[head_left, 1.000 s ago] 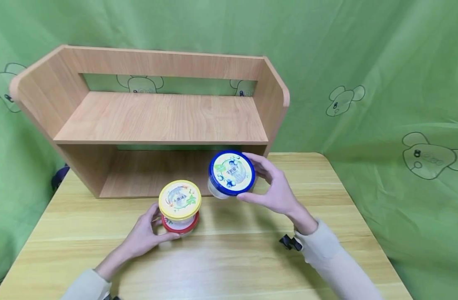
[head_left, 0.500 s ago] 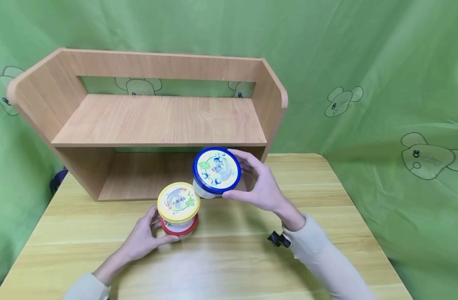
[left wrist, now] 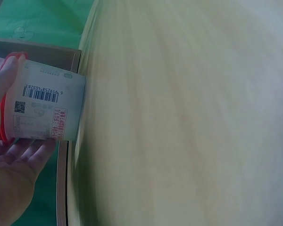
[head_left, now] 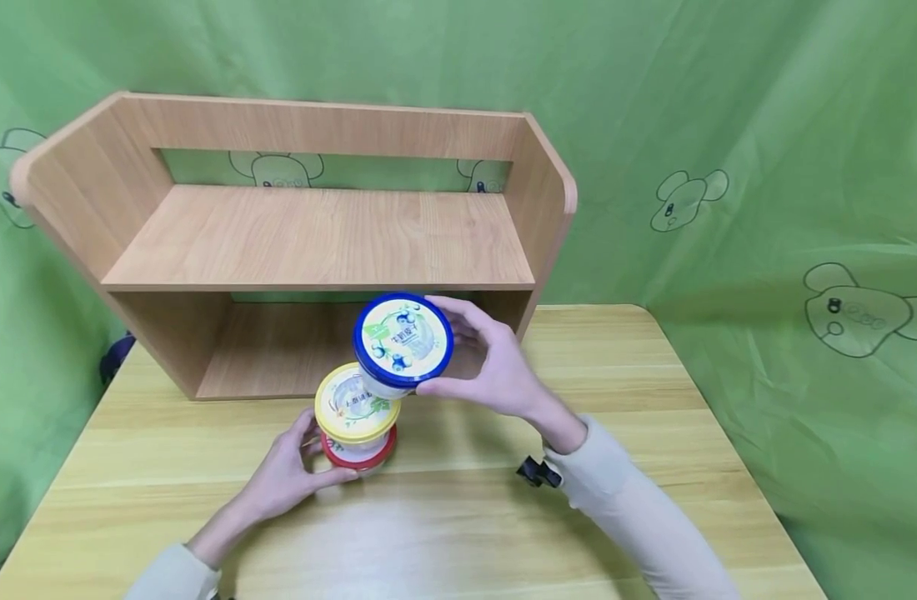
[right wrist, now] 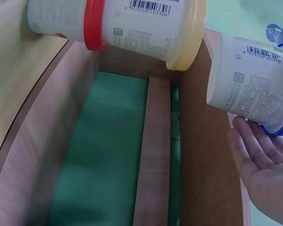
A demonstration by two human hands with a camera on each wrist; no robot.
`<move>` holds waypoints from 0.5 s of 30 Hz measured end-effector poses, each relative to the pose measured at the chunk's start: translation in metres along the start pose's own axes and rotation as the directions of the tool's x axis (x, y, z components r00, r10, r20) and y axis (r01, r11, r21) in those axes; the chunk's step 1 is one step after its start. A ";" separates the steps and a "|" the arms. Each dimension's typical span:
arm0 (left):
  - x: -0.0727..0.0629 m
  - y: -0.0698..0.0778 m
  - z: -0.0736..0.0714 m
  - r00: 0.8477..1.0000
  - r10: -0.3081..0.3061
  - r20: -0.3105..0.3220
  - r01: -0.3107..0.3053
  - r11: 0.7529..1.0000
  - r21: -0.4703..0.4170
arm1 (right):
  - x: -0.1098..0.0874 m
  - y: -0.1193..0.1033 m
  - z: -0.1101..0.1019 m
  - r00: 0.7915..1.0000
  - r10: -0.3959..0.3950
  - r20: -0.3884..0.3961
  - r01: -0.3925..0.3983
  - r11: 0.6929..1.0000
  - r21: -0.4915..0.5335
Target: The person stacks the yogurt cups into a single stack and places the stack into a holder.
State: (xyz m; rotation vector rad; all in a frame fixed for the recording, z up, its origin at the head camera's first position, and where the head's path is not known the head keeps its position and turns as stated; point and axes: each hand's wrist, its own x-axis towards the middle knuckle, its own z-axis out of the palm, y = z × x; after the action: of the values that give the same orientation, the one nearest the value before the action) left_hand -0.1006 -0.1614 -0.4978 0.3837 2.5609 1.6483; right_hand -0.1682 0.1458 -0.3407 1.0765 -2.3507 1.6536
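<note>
A yellow-lidded tub (head_left: 351,406) stands stacked on a red-lidded tub (head_left: 361,455) on the wooden table (head_left: 458,517). My left hand (head_left: 325,447) grips the red-lidded tub (left wrist: 45,107) from the left, fingers curled round its wall. My right hand (head_left: 447,346) holds a blue-lidded tub (head_left: 403,341) in the air, thumb and fingers round its lid rim. That tub hangs just above the right rear of the yellow lid. In the right wrist view the blue-lidded tub (right wrist: 250,89) is a little apart from the yellow-lidded tub (right wrist: 146,23).
A wooden two-tier shelf (head_left: 316,237) stands at the back of the table, both levels bare. Green cloth with bear drawings (head_left: 729,167) hangs behind and to the right. A black wrist strap clip (head_left: 533,472) sits on my right sleeve.
My right hand has carried the blue-lidded tub leftwards, from beside the stack to just over the yellow lid. My left hand and the stack have stayed put.
</note>
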 end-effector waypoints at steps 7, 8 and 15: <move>-0.001 0.001 -0.001 1.000 -0.011 0.014 0.011 1.000 -0.003 | 0.005 -0.003 0.010 0.999 -0.011 0.031 0.011 1.000 -0.017; -0.001 0.001 -0.001 1.000 -0.012 0.013 0.012 1.000 -0.005 | 0.006 -0.003 0.011 0.999 -0.011 0.036 0.012 1.000 -0.018; 0.000 0.002 -0.001 1.000 -0.002 0.019 0.002 1.000 -0.002 | 0.008 -0.005 0.021 0.997 0.001 0.074 0.001 1.000 -0.024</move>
State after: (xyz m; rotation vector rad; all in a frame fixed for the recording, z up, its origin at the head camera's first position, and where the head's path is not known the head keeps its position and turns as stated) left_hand -0.1003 -0.1618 -0.4957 0.3945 2.5450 1.6392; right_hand -0.1644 0.1232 -0.3426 1.1533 -2.4085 1.6086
